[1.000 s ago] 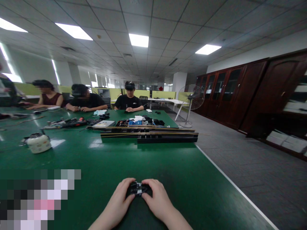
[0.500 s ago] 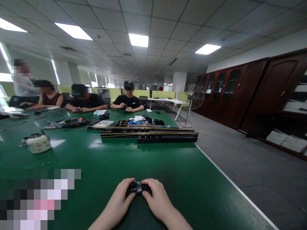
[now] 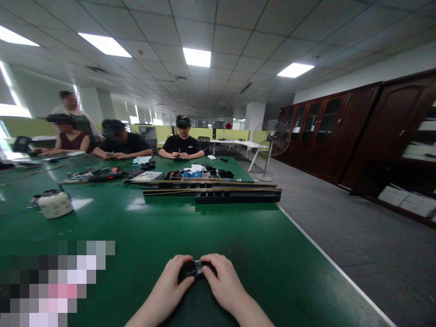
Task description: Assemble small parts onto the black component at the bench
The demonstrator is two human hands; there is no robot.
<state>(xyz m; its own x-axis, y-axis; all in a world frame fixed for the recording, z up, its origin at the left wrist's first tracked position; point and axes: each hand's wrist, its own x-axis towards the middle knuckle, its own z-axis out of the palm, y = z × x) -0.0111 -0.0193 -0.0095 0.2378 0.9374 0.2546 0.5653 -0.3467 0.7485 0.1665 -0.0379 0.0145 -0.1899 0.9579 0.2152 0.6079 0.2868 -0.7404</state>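
Both my hands grip a small black part with a silvery metal piece in its middle, low over the near part of the green table. My left hand closes on its left side, thumb below and fingers above. On the right side, my right hand pinches it, with the thumb lying near the metal piece. My fingers cover the part's ends, and its exact kind is too small to make out.
Black metal rails with thin brass-coloured rods lie across the table ahead. Behind them stands a tray of parts. A cream pot is at the left. Several people sit along the far side. A standing fan is beyond the right edge.
My right thumb has shifted slightly up onto the part, which is tilted a little differently. In the background, a standing person has moved to the right; the person opposite has lowered a hand.
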